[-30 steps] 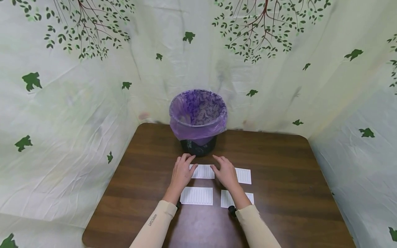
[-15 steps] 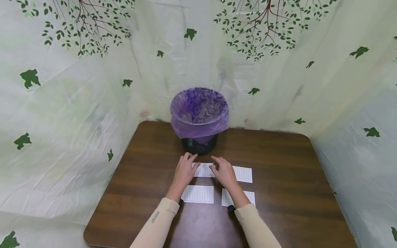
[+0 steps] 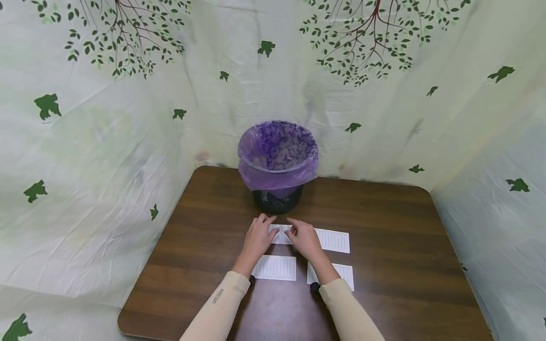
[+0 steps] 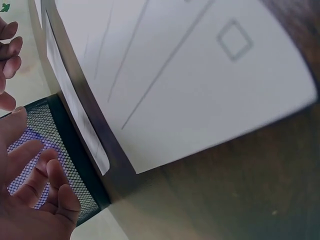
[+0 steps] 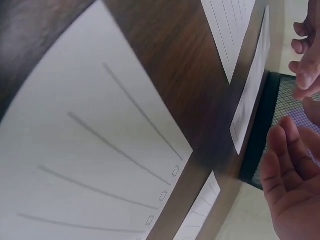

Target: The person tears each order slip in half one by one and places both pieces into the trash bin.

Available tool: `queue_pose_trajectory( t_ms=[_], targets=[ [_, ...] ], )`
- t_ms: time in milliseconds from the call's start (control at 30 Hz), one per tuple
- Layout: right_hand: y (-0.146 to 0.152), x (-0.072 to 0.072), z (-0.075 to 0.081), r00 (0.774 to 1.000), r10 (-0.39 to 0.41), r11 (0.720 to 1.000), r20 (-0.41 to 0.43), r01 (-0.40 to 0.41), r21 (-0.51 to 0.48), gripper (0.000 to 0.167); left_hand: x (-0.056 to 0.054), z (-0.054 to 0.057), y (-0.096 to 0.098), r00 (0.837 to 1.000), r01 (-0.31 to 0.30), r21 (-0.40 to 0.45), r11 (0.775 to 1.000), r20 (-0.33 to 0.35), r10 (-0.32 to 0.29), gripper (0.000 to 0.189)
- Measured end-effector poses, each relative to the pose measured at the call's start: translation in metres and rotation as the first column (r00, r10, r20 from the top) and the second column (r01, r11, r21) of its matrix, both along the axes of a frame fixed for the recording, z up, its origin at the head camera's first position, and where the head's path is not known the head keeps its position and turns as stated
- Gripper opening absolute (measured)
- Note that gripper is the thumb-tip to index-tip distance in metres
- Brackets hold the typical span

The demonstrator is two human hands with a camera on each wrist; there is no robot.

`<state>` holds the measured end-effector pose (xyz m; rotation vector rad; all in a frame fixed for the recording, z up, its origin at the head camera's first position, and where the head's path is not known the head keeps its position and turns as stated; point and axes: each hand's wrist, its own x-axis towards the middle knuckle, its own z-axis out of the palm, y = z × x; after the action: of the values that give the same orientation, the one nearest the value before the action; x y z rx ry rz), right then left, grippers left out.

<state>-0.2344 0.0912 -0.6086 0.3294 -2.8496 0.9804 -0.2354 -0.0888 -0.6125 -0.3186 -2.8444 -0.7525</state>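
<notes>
Several white lined paper cards lie in two rows on a table. Over the back left card (image 3: pixel 281 237) my left hand (image 3: pixel 257 239) and right hand (image 3: pixel 306 240) face each other, a small gap between their thumbs. Both have loosely bent fingers and hold nothing. The back right card (image 3: pixel 334 240) is beside my right hand, whose forearm crosses the front right card (image 3: pixel 344 274). By my left wrist lies the front left card (image 3: pixel 275 268), printed lines and a small diamond showing on a card (image 4: pixel 200 100) in the left wrist view. Small boxes edge a card (image 5: pixel 100 140) in the right wrist view.
A dark mesh wastebasket (image 3: pixel 277 202) with a purple bag liner (image 3: pixel 277 179) stands at the back of the brown wooden table (image 3: pixel 384 222), just beyond my fingertips. Behind and beside the table hangs a pale cloth (image 3: pixel 204 57) printed with leaves and branches.
My hands have drawn slightly closer together over the back left card. The head view has shifted a little; the cards and wastebasket stay in place.
</notes>
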Motion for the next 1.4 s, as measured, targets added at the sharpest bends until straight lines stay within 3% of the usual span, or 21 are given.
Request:
queue_pose_trajectory(
  t_ms=[500,900,1167,1400],
  targets=[
    [-0.016,-0.010,-0.017,0.999,0.018,0.999,0.050,-0.021,0.047,0.031,-0.006,-0.011,0.004,0.990,-0.034,-0.087,0.996,0.137,0.046,0.039],
    [-0.021,-0.009,-0.021,0.996,0.006,0.999,0.085,-0.009,0.040,0.036,-0.008,-0.015,0.004,0.985,-0.021,-0.097,0.995,0.170,0.038,0.044],
    [-0.024,-0.010,-0.021,0.999,0.008,0.987,0.049,-0.016,0.160,0.036,-0.008,-0.012,0.007,0.986,-0.012,-0.043,0.999,0.168,0.019,0.041],
    [-0.027,-0.009,-0.021,0.999,-0.012,0.982,0.037,0.005,0.189,0.033,-0.013,-0.016,0.009,0.985,-0.016,-0.041,0.999,0.169,0.023,0.038]
  ],
)
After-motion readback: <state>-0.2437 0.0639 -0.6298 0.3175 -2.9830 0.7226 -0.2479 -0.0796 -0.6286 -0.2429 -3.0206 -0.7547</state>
